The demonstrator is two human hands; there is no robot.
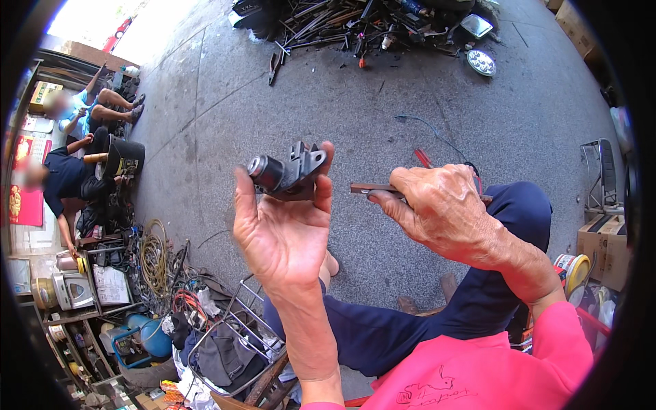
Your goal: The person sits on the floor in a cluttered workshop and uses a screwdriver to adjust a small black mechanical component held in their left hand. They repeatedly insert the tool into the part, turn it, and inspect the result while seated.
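My left hand [287,236] is raised at the middle, palm up, with its fingers closed round a black ignition lock [290,171]. The round silver-faced cylinder of the lock points left, toward my thumb. On the other end is a lug with a hole, beside my fingertips. To the right, my right hand [441,208] grips a flat, narrow brown bar [365,188] between thumb and fingers. Its end points left at the lock, with a gap between them. What kind of tool the bar is I cannot tell, as my fist hides its middle.
A red-handled tool [423,158] and a thin blue cable [437,133] lie on the floor beyond my right hand. Far ahead is a heap of metal parts [342,31], with pliers [275,67] nearby. A wire basket [236,335] stands lower left. Two people sit far left.
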